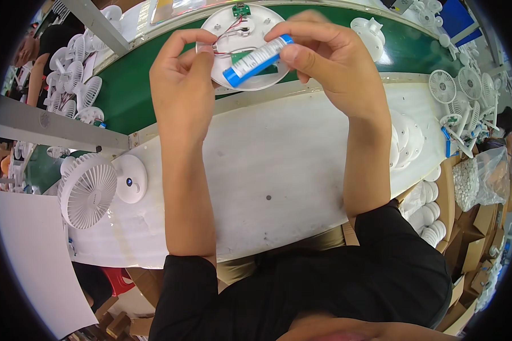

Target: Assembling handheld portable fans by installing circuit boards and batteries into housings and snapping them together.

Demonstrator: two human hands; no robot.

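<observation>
A round white fan base (261,16) lies with its inside up on the green belt, beyond the white bench. A small green circuit board (241,10) sits at its far edge, and thin red and dark wires (231,33) run across it. My right hand (338,65) grips a blue cylindrical battery (258,60) with a white label by its right end. The battery is tilted, its left end lower and nearer me, over the base. At the base's left side, my left hand (182,85) is closed in a pinch on the wires; its fingertips partly hide them.
An assembled white fan (90,190) stands on the bench (279,159) at left. White round parts (407,139) lie beyond my right forearm. Several fans (461,91) crowd the far right, above cardboard boxes (472,244). A metal post (62,122) juts in from the left.
</observation>
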